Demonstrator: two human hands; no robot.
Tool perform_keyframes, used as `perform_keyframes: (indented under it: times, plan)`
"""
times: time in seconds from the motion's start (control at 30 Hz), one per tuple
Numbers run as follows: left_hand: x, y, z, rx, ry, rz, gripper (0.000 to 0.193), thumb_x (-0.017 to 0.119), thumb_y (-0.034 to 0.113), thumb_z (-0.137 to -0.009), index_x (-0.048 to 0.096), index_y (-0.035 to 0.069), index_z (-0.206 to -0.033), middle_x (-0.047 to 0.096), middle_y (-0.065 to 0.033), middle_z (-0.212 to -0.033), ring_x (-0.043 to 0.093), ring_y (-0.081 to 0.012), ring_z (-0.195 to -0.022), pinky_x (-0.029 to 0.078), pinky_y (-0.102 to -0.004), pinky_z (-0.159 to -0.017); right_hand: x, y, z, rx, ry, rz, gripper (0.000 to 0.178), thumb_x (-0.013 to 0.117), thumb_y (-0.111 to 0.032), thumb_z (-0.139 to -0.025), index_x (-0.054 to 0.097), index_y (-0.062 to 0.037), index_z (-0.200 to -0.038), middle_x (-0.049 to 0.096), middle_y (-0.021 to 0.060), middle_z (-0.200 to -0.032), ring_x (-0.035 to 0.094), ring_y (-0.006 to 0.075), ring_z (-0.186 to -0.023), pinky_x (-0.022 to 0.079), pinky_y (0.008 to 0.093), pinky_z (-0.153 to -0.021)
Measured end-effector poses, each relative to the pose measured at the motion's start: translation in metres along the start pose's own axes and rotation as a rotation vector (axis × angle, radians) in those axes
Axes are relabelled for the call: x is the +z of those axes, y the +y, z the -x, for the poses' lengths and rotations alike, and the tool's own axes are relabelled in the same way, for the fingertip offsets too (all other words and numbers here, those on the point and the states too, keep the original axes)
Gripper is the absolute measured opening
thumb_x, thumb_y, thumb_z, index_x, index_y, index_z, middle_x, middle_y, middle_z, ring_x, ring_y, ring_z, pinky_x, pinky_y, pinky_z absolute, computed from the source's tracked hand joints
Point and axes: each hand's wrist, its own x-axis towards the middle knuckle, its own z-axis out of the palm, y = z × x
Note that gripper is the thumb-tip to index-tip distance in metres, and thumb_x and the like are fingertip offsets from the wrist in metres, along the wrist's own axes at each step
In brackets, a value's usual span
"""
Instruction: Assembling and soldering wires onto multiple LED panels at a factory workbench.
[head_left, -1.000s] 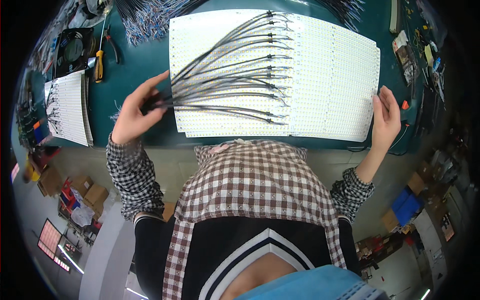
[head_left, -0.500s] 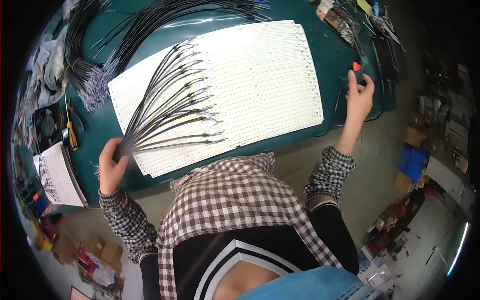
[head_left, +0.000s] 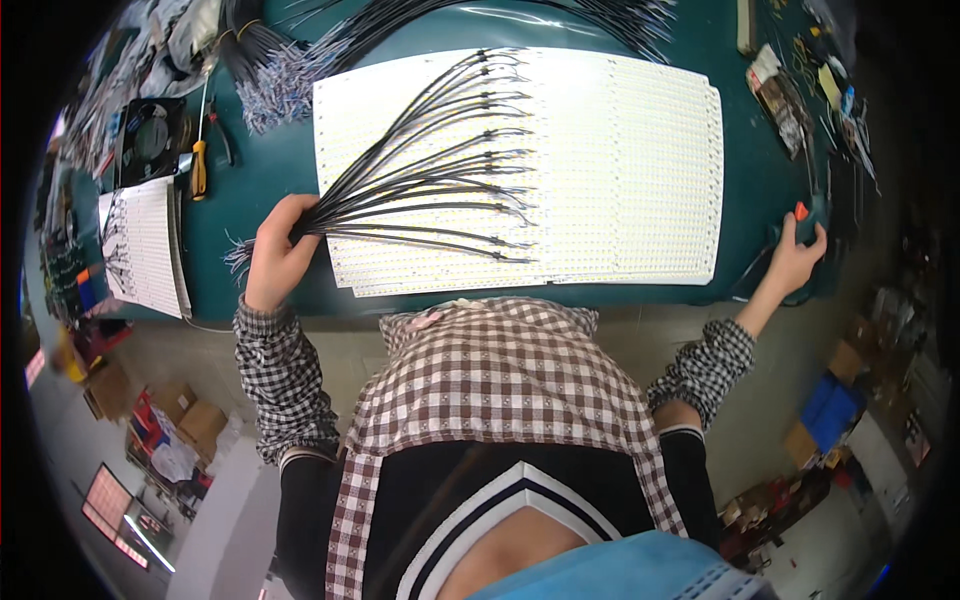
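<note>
Wires [head_left: 420, 190] fan out across the white strip panels [head_left: 600, 170] on our worktop [head_left: 260, 180] — gathered ends clenched in our left hand [head_left: 275, 250]. Our right hand [head_left: 795, 258] closes on something orange-tipped at the edge — every lead looks attached, bundling apparently remains.

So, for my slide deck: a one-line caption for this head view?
Left hand grips a fan of black wires over white strips; right hand touches an orange-tipped tool.

Wire bundle [head_left: 420, 170] fanned over strip panels [head_left: 600, 170] on table [head_left: 260, 200], screwdriver [head_left: 199, 170] to their left
</note>
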Motion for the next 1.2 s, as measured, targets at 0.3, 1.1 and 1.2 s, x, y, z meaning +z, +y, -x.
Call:
perform_keyframes:
  times: [0.3,1.1,1.2]
  plan:
    - [-0.007,-0.006,0.006,-0.147,-0.073,0.234,0.037,0.053,-0.009,-0.081,0.05,-0.006,-0.118,0.057,-0.0072,-0.108,0.053,-0.0127,-0.099,0.042,-0.0247,-0.088,-0.031,-0.07,0.049,-0.299,-0.353,-0.506,0.033,0.071,-0.015,-0.08,0.063,-0.0034,-0.11,0.06,0.0106,-0.103,0.06,0.0157,-0.091,0.05,0.0267,-0.078]
    - [-0.012,0.004,-0.005,-0.217,-0.273,0.535,0.041,0.063,-0.003,-0.08,0.049,-0.006,-0.118,0.057,-0.0073,-0.106,0.053,-0.0107,-0.098,0.043,-0.0243,-0.088,-0.017,-0.106,0.099,-0.449,-0.493,-0.371,0.033,0.071,-0.018,-0.079,0.064,-0.0071,-0.109,0.058,0.0083,-0.108,0.057,0.0171,-0.099,0.05,0.0314,-0.081]
    - [-0.008,0.007,-0.005,-0.204,-0.217,0.521,0.037,0.068,0.0,-0.078,0.052,-0.005,-0.111,0.058,-0.0058,-0.099,0.054,-0.0091,-0.091,0.044,-0.0228,-0.082,-0.016,-0.109,0.101,-0.472,-0.469,-0.334,0.033,0.071,-0.019,-0.079,0.064,-0.0068,-0.109,0.058,0.0086,-0.108,0.057,0.0175,-0.099,0.05,0.0317,-0.081]
